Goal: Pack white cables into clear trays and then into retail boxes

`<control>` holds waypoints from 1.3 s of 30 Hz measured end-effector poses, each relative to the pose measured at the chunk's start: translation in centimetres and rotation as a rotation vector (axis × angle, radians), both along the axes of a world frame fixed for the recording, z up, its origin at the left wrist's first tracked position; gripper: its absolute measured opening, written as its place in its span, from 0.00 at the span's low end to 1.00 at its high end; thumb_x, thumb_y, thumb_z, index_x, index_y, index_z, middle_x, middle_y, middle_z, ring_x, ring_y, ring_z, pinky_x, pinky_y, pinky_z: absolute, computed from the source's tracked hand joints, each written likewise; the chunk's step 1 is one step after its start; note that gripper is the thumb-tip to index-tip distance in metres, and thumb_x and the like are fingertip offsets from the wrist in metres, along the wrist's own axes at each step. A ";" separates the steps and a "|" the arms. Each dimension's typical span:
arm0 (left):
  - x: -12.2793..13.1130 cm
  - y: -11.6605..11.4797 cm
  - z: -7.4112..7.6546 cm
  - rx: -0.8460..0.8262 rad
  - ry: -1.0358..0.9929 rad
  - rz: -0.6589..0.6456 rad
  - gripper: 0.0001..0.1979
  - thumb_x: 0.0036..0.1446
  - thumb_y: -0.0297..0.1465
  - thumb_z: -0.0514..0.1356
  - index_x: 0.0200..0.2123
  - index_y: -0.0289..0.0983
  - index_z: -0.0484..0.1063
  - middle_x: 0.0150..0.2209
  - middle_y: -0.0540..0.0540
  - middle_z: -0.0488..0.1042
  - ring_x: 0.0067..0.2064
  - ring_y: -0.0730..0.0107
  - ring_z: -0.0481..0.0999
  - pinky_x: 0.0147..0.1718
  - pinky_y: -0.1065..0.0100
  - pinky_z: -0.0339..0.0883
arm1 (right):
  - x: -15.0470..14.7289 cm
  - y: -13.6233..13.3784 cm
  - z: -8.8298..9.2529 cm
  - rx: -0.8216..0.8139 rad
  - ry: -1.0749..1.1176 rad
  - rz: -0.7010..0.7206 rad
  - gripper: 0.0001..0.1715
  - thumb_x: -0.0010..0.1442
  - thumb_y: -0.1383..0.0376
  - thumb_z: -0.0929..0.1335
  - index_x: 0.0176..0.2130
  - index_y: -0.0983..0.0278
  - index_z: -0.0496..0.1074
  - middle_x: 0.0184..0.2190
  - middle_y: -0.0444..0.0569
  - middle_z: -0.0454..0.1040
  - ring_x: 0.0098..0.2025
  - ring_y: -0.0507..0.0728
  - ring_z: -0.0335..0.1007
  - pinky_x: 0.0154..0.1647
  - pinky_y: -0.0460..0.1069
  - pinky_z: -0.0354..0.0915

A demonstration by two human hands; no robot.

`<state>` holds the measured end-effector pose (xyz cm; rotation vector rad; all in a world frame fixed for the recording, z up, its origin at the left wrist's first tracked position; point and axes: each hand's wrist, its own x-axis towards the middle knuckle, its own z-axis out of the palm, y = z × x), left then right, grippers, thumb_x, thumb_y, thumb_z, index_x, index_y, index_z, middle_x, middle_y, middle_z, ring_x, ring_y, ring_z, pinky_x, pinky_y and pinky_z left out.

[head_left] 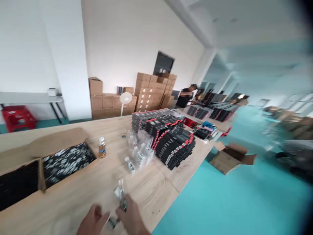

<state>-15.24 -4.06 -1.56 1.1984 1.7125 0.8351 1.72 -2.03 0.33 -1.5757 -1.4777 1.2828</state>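
Pinching a small clear plastic packet (pixel 119 192) low over the wooden table (pixel 149 199), the right hand (pixel 132 217) has its fingers closed on the packet's lower end, while the left hand (pixel 94 222) sits just beside it, fingers curled, though blur hides whether they grip. The packet looks light, soft and slippery, so its edge seems the surest hold; more packets (pixel 139 156) lie near the black-and-red stacked boxes (pixel 168 140).

Cardboard cartons (pixel 149 93) are stacked by the far wall (pixel 139 42), with a white fan (pixel 125 98) placed before them; an opened carton (pixel 230 160) is laid on the teal floor (pixel 207 202).
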 end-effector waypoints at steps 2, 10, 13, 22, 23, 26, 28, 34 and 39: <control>-0.5 -0.8 2.1 0.036 -0.419 0.171 0.36 0.51 0.47 0.62 0.61 0.46 0.54 0.51 0.39 0.72 0.43 0.55 0.78 0.40 0.58 0.72 | -0.2 0.0 1.5 0.007 0.037 -0.001 0.06 0.50 0.66 0.66 0.31 0.59 0.64 0.23 0.39 0.67 0.24 0.53 0.69 0.22 0.45 0.62; 0.0 2.1 6.3 0.167 -0.878 0.262 0.28 0.45 0.39 0.69 0.51 0.42 0.73 0.56 0.39 0.70 0.49 0.54 0.76 0.49 0.55 0.70 | 0.7 2.7 5.9 0.025 0.029 0.089 0.18 0.59 0.48 0.61 0.36 0.60 0.64 0.26 0.46 0.70 0.31 0.58 0.72 0.17 0.45 0.61; 0.0 2.3 5.6 0.162 -0.823 0.367 0.17 0.40 0.39 0.71 0.33 0.34 0.79 0.41 0.39 0.78 0.45 0.58 0.77 0.49 0.57 0.69 | 0.8 3.1 6.0 0.128 -0.043 0.024 0.21 0.61 0.48 0.59 0.34 0.61 0.66 0.27 0.47 0.72 0.30 0.56 0.71 0.22 0.47 0.64; 1.5 2.8 6.1 0.253 -0.831 0.442 0.15 0.42 0.41 0.70 0.24 0.34 0.76 0.30 0.47 0.75 0.35 0.69 0.73 0.42 0.65 0.70 | -2.6 2.6 6.2 0.080 0.085 0.162 0.19 0.57 0.49 0.65 0.30 0.63 0.70 0.22 0.45 0.71 0.24 0.54 0.68 0.25 0.47 0.62; 1.5 2.9 5.9 0.267 -0.819 0.468 0.15 0.42 0.41 0.70 0.24 0.34 0.75 0.29 0.48 0.74 0.35 0.70 0.72 0.41 0.66 0.70 | -2.9 2.6 6.2 0.024 0.169 0.128 0.20 0.56 0.49 0.66 0.30 0.63 0.70 0.22 0.45 0.72 0.24 0.54 0.68 0.24 0.47 0.62; 0.9 3.0 5.3 0.280 -0.790 0.526 0.16 0.41 0.42 0.70 0.23 0.34 0.75 0.28 0.48 0.72 0.34 0.70 0.71 0.40 0.66 0.71 | -3.5 2.6 6.2 -0.130 0.352 0.071 0.20 0.54 0.49 0.68 0.32 0.64 0.70 0.23 0.47 0.74 0.25 0.54 0.70 0.25 0.48 0.65; 0.6 2.9 4.9 0.280 -0.772 0.533 0.16 0.41 0.41 0.70 0.24 0.34 0.75 0.29 0.48 0.72 0.35 0.70 0.71 0.41 0.66 0.70 | -3.7 2.7 6.1 -0.162 0.355 0.091 0.18 0.51 0.53 0.71 0.30 0.65 0.70 0.22 0.47 0.75 0.25 0.54 0.71 0.27 0.48 0.66; 0.1 2.1 5.0 0.283 -0.819 0.490 0.26 0.47 0.38 0.68 0.51 0.42 0.73 0.42 0.46 0.73 0.40 0.68 0.74 0.45 0.62 0.70 | -4.6 3.2 5.4 -0.092 0.176 0.071 0.13 0.50 0.58 0.69 0.27 0.66 0.73 0.18 0.45 0.73 0.22 0.52 0.67 0.25 0.46 0.62; -0.2 2.2 5.3 0.300 -0.983 0.588 0.47 0.44 0.28 0.68 0.65 0.52 0.49 0.40 0.50 0.73 0.39 0.70 0.75 0.43 0.63 0.70 | -6.0 3.8 4.9 -0.061 0.095 0.036 0.11 0.49 0.59 0.68 0.25 0.65 0.72 0.17 0.44 0.72 0.21 0.53 0.69 0.22 0.45 0.61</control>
